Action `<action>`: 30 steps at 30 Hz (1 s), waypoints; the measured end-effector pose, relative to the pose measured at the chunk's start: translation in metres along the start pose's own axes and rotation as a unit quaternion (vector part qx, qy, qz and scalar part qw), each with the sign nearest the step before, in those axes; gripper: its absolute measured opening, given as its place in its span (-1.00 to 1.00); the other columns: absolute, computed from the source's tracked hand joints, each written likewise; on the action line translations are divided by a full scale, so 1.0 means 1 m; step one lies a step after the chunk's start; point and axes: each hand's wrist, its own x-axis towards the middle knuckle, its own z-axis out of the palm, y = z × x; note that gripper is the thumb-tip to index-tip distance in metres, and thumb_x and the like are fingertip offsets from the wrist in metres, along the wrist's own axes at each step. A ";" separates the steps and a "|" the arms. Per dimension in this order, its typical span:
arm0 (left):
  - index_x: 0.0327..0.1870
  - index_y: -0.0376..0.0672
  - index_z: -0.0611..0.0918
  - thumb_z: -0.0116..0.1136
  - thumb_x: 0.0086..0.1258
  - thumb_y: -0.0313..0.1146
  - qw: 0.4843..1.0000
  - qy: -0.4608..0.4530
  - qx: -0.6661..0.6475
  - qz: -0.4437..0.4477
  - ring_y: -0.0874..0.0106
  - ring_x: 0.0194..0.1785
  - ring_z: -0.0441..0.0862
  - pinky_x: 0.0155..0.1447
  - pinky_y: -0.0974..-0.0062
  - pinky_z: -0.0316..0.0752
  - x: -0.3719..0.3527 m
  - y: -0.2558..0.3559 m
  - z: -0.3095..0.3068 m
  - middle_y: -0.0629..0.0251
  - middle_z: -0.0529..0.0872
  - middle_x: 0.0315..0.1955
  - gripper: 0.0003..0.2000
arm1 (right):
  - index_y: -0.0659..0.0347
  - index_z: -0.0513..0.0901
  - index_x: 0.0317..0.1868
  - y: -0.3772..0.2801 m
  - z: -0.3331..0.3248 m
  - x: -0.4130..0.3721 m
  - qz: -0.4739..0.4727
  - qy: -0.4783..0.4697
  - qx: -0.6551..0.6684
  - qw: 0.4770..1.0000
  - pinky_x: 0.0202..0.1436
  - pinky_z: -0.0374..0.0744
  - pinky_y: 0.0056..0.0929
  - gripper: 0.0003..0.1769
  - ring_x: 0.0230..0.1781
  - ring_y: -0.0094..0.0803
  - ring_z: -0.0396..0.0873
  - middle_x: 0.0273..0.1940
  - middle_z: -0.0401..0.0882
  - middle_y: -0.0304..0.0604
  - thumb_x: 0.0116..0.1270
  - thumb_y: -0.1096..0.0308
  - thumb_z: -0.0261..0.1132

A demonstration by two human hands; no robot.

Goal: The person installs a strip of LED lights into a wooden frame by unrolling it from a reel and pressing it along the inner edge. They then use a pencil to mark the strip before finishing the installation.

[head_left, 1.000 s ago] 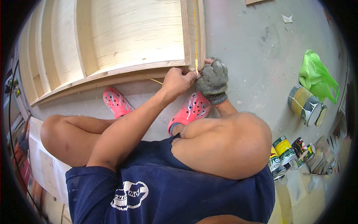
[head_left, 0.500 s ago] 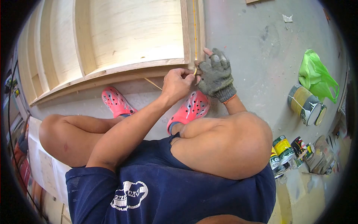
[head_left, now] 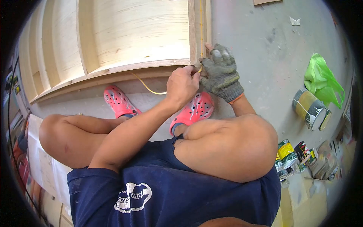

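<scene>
A thin yellow cord [head_left: 201, 26] runs straight along the side rail of a pale wooden frame [head_left: 192, 34] and bends at the near corner. My bare left hand [head_left: 183, 85] pinches it beside that corner. Its loose tail [head_left: 149, 87] curves out to the left below the frame. My right hand [head_left: 221, 73], in a grey fingerless work glove, is over the corner with its fingertips on the cord and the rail. One finger stretches forward along the rail. The exact grip under the right fingers is partly hidden.
Pink clogs [head_left: 194, 109] are on my feet beneath my arms. At right on the grey floor lie a green plastic bag [head_left: 323, 81], a large paint can [head_left: 310, 108] and several smaller cans [head_left: 287, 151]. A white scrap [head_left: 295, 21] lies farther off.
The cord's loose tail has swung out, now showing a longer curve left of my left hand. Both hands stay at the corner with small shifts, and the view has moved slightly.
</scene>
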 end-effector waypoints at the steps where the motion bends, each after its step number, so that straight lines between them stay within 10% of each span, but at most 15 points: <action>1: -0.17 -0.20 0.79 0.25 0.38 -0.29 0.999 -0.016 0.028 0.015 0.03 -0.27 0.74 -0.14 0.18 0.60 0.000 0.002 -0.002 -0.07 0.77 -0.36 -0.80 | 0.12 0.71 -0.12 0.000 -0.005 -0.003 0.017 0.016 0.027 0.999 0.39 0.37 0.13 -0.53 0.28 0.06 0.40 0.35 0.45 -0.01 -0.04 0.09 0.48; 15: -0.05 -0.06 0.71 0.25 0.32 -0.37 0.953 0.097 0.199 0.207 0.10 -0.25 0.64 -0.15 0.14 0.56 -0.006 -0.032 0.013 0.15 0.60 -0.37 -0.80 | -0.03 0.74 -0.18 -0.007 0.019 -0.042 0.112 0.094 0.001 0.989 0.30 0.44 0.05 -0.75 0.26 0.04 0.43 0.29 0.50 -0.07 0.10 0.20 0.48; 30: -0.07 -0.03 0.63 0.17 0.19 -0.42 0.921 0.077 0.267 0.275 0.19 -0.19 0.58 -0.12 0.18 0.49 -0.010 -0.039 -0.002 0.22 0.56 -0.27 -0.74 | -0.06 0.78 -0.19 0.029 0.004 0.019 -0.081 -0.054 0.028 0.995 0.50 0.22 0.16 -0.64 0.36 0.19 0.30 0.52 0.26 -0.01 -0.04 0.07 0.47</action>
